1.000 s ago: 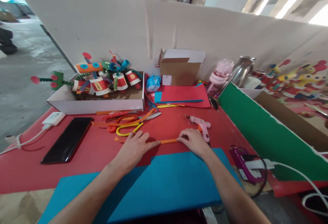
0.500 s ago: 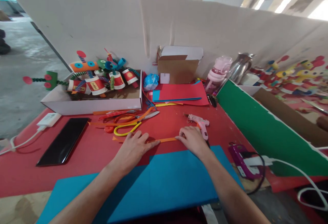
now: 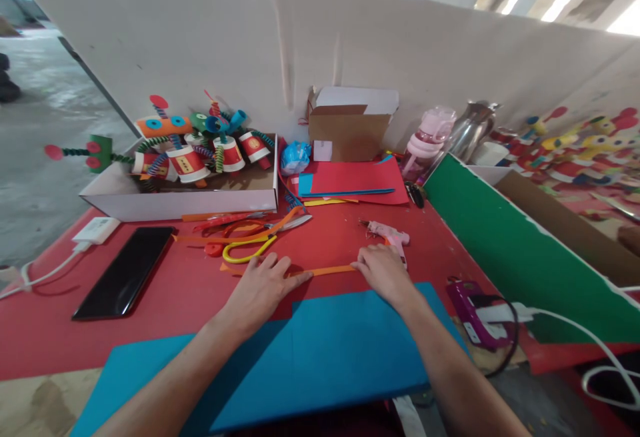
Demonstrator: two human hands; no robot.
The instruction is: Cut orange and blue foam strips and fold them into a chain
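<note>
A thin orange paper strip (image 3: 331,270) lies across the red tabletop between my two hands. My left hand (image 3: 263,287) rests over its left part, fingers spread, with the index fingertip pressing on the strip. At the strip's right end, my right hand (image 3: 380,270) is closed, its thumb and fingers together on the paper; the fingertips are partly hidden. Just behind the right hand lies a pink glue gun (image 3: 389,234). Scissors with yellow handles (image 3: 250,249) lie behind my left hand, beside another orange strip (image 3: 195,241).
A white box (image 3: 200,207) of paper-cup figures stands at back left. A phone (image 3: 125,274) lies left, a blue board (image 3: 350,350) in front. Red paper sheets (image 3: 355,180), a pink bottle (image 3: 429,140) and a green-sided box (image 3: 500,250) are behind and right, near a purple power strip (image 3: 480,317).
My right hand has shifted slightly to the right along the orange strip, so a little more of it shows between the hands. My left hand stays in place.
</note>
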